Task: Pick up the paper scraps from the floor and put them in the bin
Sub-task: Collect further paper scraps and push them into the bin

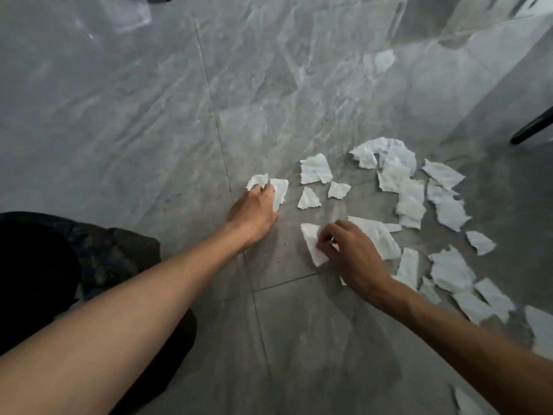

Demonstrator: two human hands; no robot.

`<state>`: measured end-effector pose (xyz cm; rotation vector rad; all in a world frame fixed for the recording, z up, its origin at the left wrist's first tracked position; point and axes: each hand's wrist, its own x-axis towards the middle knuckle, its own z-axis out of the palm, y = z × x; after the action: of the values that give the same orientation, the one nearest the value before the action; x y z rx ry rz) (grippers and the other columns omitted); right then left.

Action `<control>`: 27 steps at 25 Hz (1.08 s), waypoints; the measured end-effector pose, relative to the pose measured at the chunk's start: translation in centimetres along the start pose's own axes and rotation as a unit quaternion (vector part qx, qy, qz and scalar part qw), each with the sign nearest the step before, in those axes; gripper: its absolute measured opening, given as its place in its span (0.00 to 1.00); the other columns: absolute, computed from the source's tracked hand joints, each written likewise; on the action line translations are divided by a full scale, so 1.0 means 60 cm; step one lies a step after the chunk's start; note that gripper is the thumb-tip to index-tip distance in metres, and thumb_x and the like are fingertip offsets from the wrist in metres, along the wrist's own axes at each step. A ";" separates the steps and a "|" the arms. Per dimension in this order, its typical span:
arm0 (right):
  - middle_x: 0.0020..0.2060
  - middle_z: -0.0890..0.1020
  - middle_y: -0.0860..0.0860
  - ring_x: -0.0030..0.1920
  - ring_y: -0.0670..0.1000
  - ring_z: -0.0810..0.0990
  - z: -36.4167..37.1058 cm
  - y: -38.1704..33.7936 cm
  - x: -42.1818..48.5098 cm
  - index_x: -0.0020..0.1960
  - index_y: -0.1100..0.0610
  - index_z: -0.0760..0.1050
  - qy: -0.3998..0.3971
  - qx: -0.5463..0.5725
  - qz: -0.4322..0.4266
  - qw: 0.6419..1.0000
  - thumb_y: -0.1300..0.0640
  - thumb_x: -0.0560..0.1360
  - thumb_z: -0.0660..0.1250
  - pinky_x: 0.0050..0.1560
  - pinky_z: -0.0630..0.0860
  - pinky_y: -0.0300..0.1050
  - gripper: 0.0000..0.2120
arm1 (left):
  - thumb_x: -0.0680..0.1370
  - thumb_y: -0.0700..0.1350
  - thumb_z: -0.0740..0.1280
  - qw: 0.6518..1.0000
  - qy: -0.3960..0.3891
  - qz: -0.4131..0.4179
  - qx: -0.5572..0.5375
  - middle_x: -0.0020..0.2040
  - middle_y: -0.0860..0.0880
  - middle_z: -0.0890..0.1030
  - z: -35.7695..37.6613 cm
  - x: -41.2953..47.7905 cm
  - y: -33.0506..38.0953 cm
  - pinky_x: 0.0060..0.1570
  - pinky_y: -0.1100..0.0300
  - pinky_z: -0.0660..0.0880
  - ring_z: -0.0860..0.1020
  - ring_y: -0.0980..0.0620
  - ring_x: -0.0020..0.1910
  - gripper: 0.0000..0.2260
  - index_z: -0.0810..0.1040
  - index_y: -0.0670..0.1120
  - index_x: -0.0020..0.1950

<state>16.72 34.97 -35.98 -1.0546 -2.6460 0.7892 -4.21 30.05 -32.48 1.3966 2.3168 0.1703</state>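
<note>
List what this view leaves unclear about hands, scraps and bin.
Head view:
- Bin: none recognisable; the dark mass at the left edge is too dark to identify.
- Left hand: its own back hides the fingertips, so its hold on the far scrap is unclear.
- Edge scrap: cut off by the right edge.

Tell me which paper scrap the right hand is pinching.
The narrow scrap, pinched at its edge by the right hand. The left hand grips a different, crumpled scrap farther left; the other pieces lie untouched.
</note>
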 end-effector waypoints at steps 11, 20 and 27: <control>0.40 0.80 0.49 0.40 0.51 0.78 0.003 0.030 0.078 0.54 0.53 0.75 -0.009 0.075 0.015 0.997 0.63 0.70 0.68 0.41 0.70 0.41 0.14 | 0.75 0.43 0.67 0.991 0.119 0.060 -0.003 0.51 0.45 0.78 0.046 0.034 -0.005 0.47 0.50 0.74 0.75 0.43 0.52 0.04 0.78 0.43 0.43; 0.43 0.81 0.60 0.43 0.60 0.79 0.010 0.026 0.170 0.43 0.63 0.78 -0.021 -0.001 -0.001 1.000 0.63 0.72 0.66 0.42 0.75 0.51 0.04 | 0.75 0.41 0.61 0.997 0.070 0.010 0.024 0.60 0.43 0.72 0.020 0.074 -0.038 0.54 0.48 0.72 0.71 0.39 0.57 0.07 0.78 0.40 0.46; 0.47 0.78 0.58 0.44 0.57 0.77 -0.039 0.092 0.167 0.43 0.64 0.78 0.027 -0.040 0.067 0.997 0.63 0.75 0.64 0.41 0.68 0.44 0.06 | 0.73 0.36 0.65 0.993 0.085 -0.004 -0.079 0.44 0.39 0.82 0.018 0.067 -0.032 0.43 0.49 0.76 0.79 0.38 0.45 0.02 0.78 0.40 0.43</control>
<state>13.46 46.15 -37.24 -1.2660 -2.6030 0.6736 -6.94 32.47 -35.25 1.3386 2.3850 0.4755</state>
